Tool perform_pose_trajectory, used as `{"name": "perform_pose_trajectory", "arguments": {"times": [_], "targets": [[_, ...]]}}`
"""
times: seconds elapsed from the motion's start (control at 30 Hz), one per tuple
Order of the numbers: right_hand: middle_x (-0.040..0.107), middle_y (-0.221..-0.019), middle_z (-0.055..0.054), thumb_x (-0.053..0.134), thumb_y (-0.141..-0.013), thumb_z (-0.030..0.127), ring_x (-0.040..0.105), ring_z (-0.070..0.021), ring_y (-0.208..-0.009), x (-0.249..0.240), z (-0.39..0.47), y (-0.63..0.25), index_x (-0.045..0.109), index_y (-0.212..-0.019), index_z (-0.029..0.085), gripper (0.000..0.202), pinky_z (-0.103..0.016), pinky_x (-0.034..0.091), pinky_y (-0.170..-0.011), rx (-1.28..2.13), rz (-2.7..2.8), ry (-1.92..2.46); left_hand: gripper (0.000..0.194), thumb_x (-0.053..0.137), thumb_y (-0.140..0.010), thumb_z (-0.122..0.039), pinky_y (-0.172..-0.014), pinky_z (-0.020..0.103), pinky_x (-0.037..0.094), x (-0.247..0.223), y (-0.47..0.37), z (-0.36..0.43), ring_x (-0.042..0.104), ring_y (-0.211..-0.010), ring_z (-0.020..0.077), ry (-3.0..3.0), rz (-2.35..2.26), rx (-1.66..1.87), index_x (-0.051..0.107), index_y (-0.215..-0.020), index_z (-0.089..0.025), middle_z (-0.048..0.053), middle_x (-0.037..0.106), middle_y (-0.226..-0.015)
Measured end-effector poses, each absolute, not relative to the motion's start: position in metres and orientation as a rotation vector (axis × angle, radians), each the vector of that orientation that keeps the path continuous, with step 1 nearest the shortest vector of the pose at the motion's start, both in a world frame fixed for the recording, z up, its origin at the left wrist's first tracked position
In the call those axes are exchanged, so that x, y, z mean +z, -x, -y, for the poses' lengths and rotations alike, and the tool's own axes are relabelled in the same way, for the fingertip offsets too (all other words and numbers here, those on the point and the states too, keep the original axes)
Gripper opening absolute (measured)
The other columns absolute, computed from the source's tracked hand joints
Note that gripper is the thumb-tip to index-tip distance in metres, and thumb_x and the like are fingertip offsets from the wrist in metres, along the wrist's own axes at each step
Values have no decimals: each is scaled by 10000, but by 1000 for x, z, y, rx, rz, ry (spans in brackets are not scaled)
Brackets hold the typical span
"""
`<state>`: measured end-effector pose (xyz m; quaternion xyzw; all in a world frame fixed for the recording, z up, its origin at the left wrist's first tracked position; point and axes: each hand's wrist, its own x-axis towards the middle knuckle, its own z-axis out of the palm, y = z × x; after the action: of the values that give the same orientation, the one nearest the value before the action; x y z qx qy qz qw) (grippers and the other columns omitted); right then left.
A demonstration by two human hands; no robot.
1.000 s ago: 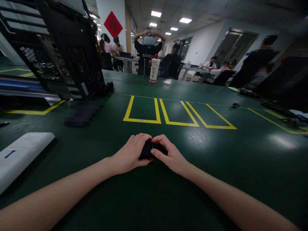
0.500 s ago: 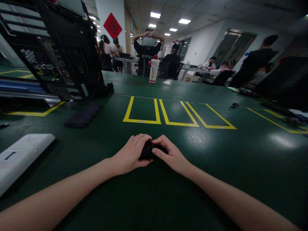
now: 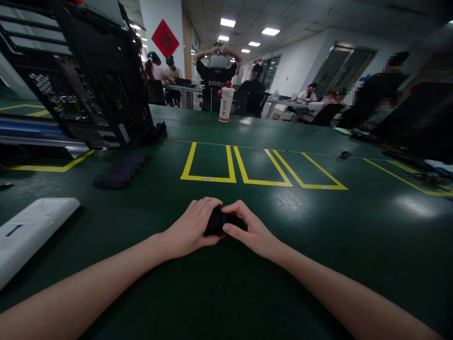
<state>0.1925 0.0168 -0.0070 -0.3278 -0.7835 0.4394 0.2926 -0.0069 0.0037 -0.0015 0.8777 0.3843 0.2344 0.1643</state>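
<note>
Between my hands, low over the green table (image 3: 219,293), is a small black object (image 3: 213,222) with a thin flat rim on its right side. I cannot make out its kind. My left hand (image 3: 193,224) is wrapped round its left part, thumb below and fingers over the top. From the right, the thumb and forefinger of my right hand (image 3: 249,231) pinch at the rim. Part of the object is hidden behind my fingers.
Yellow tape outlines (image 3: 208,179) mark the table ahead. A white device (image 3: 38,226) lies at left, near a dark pixelated item (image 3: 122,172). An open computer case (image 3: 88,85) stands far left. A white cup (image 3: 225,104) stands at the back; people sit beyond.
My right thumb has shifted slightly down along the rim, and the right fingertips slightly left. My left hand keeps its hold on the black object.
</note>
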Motion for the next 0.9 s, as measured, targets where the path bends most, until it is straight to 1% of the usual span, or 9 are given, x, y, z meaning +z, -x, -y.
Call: {"name": "perform_pose_trajectory", "arguments": {"times": [0.1, 0.27, 0.4, 0.47, 0.6, 0.67, 0.77, 0.9], "targets": [[527, -976, -20, 521, -849, 289, 543, -171, -932, -9, -17, -189, 467, -1022, 228, 191, -356, 462, -826, 1201, 2026, 885, 547, 636, -769, -249, -853, 419, 418, -2, 5, -4, 495, -1021, 248, -2524, -1092, 673, 309, -1206, -206, 92, 467, -1170], [528, -1064, -34, 533, -842, 235, 516, -170, -1037, -9, -18, -187, 443, -1106, 225, 279, -371, 418, -929, 1210, 2025, 848, 538, 640, -760, -246, -837, 421, 424, -2, 5, -4, 493, -1016, 257, -2523, -1114, 681, 324, -1191, -191, 100, 475, -1156], [512, -1052, -31, 578, -803, 191, 516, -175, -1010, -7, -17, -191, 450, -1105, 228, 330, -372, 430, -909, 1158, 2096, 818, 535, 635, -760, -224, -823, 414, 434, -1, 6, -4, 497, -1001, 253, -2501, -1123, 655, 318, -1190, -197, 99, 471, -1159], [499, -1036, -29, 598, -788, 205, 515, -180, -993, -7, -17, -193, 454, -1098, 230, 343, -372, 441, -887, 1134, 2104, 824, 540, 638, -756, -220, -826, 407, 434, 0, 6, -4, 496, -1001, 249, -2493, -1120, 646, 316, -1189, -198, 97, 467, -1165], [507, -1009, -26, 538, -837, 256, 534, -172, -970, -7, -16, -191, 464, -1058, 229, 235, -362, 468, -845, 1207, 2048, 849, 530, 630, -773, -253, -846, 415, 421, 0, 6, -3, 493, -1014, 248, -2484, -1118, 653, 318, -1198, -206, 95, 466, -1174], [520, -1029, -29, 530, -843, 240, 536, -168, -994, -7, -16, -189, 453, -1059, 225, 230, -365, 460, -874, 1240, 2021, 852, 527, 625, -776, -261, -833, 417, 425, 0, 6, -3, 501, -1003, 251, -2480, -1111, 661, 317, -1201, -217, 92, 470, -1168], [520, -1087, -40, 549, -831, 219, 514, -168, -1054, -6, -16, -188, 433, -1111, 220, 303, -379, 416, -948, 1231, 2016, 843, 541, 629, -770, -247, -820, 418, 429, 0, 6, -4, 503, -995, 253, -2480, -1106, 658, 306, -1203, -220, 94, 469, -1162], [513, -1066, -37, 564, -813, 190, 513, -177, -1029, -6, -16, -190, 447, -1112, 230, 324, -392, 423, -930, 1172, 2088, 821, 542, 632, -765, -234, -816, 427, 431, -1, 6, -4, 503, -987, 256, -2470, -1108, 657, 306, -1198, -228, 95, 467, -1159]]}}
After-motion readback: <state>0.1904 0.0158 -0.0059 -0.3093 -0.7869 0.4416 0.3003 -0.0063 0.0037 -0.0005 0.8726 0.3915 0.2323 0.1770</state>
